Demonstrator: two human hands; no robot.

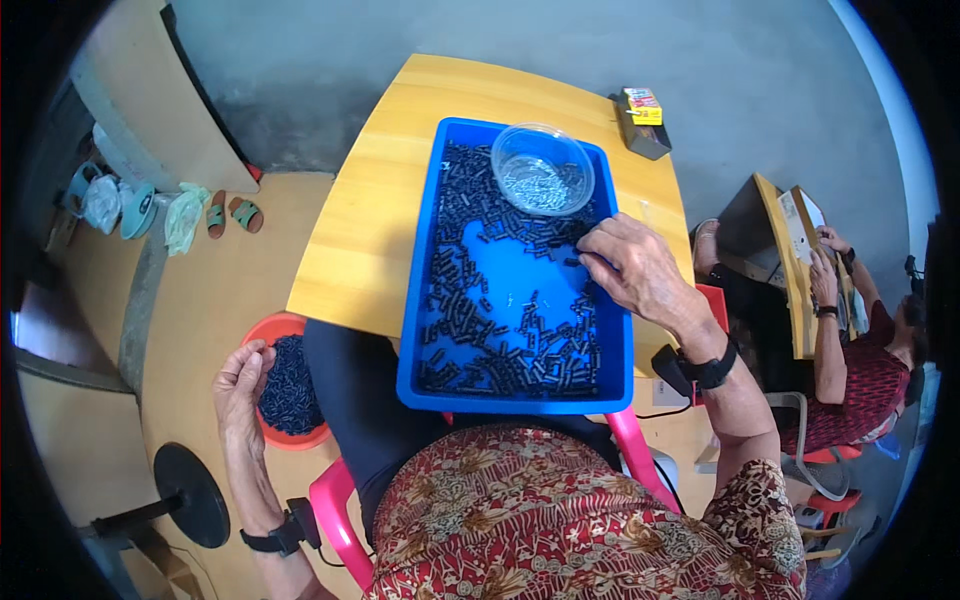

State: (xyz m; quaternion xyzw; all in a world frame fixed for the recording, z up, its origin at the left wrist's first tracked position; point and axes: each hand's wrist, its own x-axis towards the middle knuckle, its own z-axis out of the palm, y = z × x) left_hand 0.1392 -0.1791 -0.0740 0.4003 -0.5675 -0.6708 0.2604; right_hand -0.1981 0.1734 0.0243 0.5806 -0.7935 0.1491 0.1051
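A blue tray (615,385) rests partly on the table and partly over my lap. Many small black cylindrical pieces (520,370) are scattered in it. A clear round tub (543,170) of small silvery metal pieces (535,186) stands at its far right. My right hand (640,268) is over the tray's right side, thumb and fingers pinched together next to some black pieces; what they hold is too small to tell. Down on the left, my left hand (243,385) is pinched closed by the rim of a red basin (262,328) of black pieces (290,390); its fingertips' contents cannot be made out.
The yellow wooden table (365,230) reaches beyond the tray. A dark box with a yellow packet (643,107) stands at its far right corner. On the right another person (850,385) sits working at a second table. A black round stand base (190,495) is at lower left.
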